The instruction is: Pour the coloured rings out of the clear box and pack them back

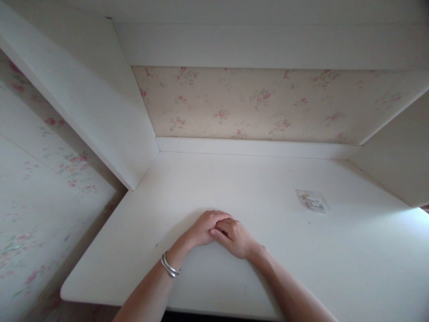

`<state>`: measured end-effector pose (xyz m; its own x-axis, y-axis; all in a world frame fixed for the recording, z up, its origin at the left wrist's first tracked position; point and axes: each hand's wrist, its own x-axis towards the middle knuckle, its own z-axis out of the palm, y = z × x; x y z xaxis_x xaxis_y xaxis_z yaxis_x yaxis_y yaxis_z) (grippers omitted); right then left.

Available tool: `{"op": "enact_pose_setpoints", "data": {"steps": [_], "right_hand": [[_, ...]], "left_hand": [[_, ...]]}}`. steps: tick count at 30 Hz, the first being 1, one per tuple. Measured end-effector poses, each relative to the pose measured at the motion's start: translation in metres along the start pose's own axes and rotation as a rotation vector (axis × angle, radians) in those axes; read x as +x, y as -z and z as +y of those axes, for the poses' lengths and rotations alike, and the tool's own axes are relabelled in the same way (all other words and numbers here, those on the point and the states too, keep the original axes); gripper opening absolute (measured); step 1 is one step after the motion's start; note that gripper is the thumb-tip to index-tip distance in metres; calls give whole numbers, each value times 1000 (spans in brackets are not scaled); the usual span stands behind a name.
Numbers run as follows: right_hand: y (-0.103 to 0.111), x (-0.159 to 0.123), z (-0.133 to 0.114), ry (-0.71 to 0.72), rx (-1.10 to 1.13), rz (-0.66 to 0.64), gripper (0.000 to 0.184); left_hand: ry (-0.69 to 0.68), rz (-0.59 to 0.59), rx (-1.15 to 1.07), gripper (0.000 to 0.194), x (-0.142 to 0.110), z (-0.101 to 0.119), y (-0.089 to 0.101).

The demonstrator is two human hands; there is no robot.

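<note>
Plastic bag (313, 201) flat on counter (228, 183), well apart from right hand (237, 237). Right hand clasped with left hand (205, 227); fingers folded closed, no object visible. Risk: careless right-hand sweep could slide light bag.

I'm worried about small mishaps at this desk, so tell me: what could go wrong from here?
The packet lies flat on the desk, beyond and to the right of the right hand; an outward sweep might knock it along. Its small contents are too blurred to name, so careless handling might damage something unnoticed. The silver bangle on the left hand's wrist could scratch the desk if dragged across it.
</note>
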<state>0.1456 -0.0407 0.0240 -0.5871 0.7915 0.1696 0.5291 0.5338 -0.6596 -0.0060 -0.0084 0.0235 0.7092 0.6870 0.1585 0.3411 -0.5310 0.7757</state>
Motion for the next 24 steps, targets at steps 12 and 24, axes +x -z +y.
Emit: {"op": "enact_pose_setpoints", "data": {"steps": [12, 24], "right_hand": [[-2, 0, 2, -1, -17, 5, 35], [-2, 0, 1, 14, -11, 12, 34]], "left_hand": [[-9, 1, -13, 36, 0, 0, 0], [-10, 7, 2, 37, 0, 0, 0]]}}
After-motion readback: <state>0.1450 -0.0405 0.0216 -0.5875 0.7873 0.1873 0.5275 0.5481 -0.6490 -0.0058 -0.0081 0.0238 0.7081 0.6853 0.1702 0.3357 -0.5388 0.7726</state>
